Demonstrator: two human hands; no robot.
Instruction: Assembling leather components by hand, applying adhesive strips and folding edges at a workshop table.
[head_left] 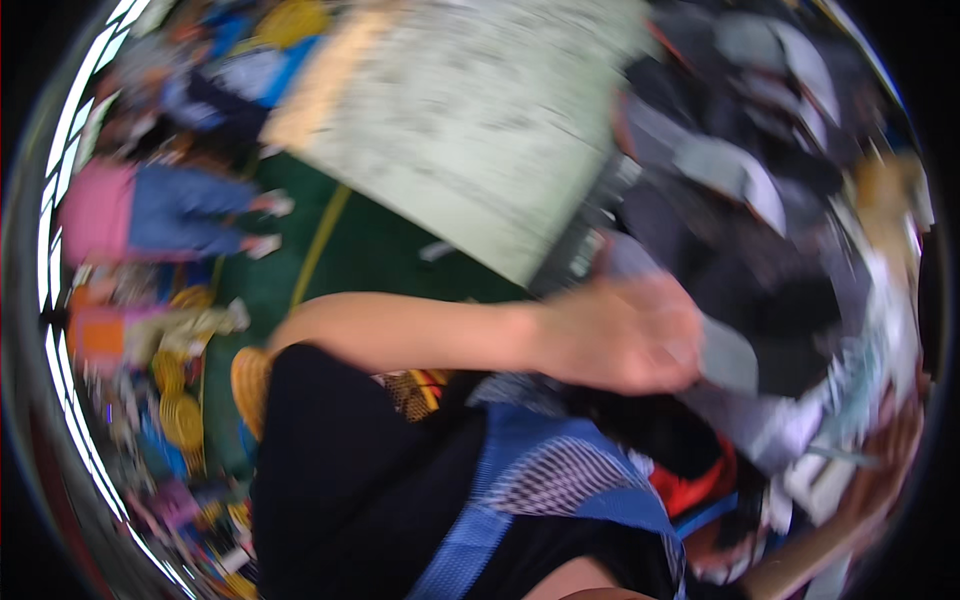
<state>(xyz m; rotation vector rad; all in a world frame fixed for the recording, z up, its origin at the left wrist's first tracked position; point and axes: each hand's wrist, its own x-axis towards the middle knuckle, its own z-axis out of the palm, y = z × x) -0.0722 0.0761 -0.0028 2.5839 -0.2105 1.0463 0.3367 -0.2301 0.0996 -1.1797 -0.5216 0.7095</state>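
Lying just right of the left hand (625,335), a grey cloth piece (730,355) is seen close against the blurred knuckles, with a black piece (800,330) spread beyond it. The left hand is bent inward at the fingers, but whether anything is pinched cannot be told through the blur. The left forearm (420,335) is stretched across the middle of the view from a black sleeve (330,440). Well apart, near the right rim, the right hand (893,440) is held beside pale cloth (870,350); its grip, too, cannot be told, and the grey piece is left lying between the two hands, nearer the left one. Above both hands, a heap of dark and grey pieces (660,215) is piled beside a pale tabletop (470,120). Below the left hand, a blue apron (450,550) is worn, and something red (695,490) is glimpsed to its right. Farther left, a person in a pink top (100,210) is seen on the green floor (375,245)
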